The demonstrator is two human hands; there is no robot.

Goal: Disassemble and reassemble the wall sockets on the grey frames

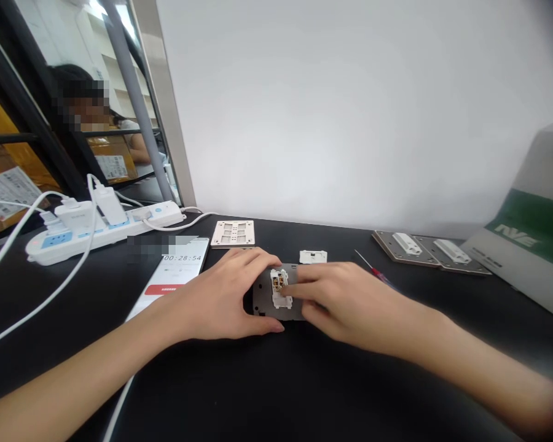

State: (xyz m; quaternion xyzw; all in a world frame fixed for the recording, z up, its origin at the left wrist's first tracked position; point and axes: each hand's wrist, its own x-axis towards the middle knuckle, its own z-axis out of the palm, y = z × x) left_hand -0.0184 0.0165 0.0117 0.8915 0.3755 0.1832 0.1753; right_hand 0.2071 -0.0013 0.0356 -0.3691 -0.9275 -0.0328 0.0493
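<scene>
A grey switch panel [264, 293] lies face down on the black table, with a white plastic socket module [282, 301] at its middle. Brass-coloured contacts [279, 282] show inside the module's upper part. My left hand [228, 291] grips the panel's left side, fingers at the far edge and thumb along the near edge. Over the right side bends my right hand [338, 298], its index fingertip touching the module by the contacts. Its other fingers are curled at the panel's right part, which they partly hide. Just beyond lies a small white plastic cover [313, 256].
A white frame [233, 234] and a phone running a timer [179, 261] lie at left, near a white power strip [105, 230] with cables. Rightward are a red-handled screwdriver [378, 274], two more panels [419, 253] and a white-green bag [525, 227]. A person sits behind the rack.
</scene>
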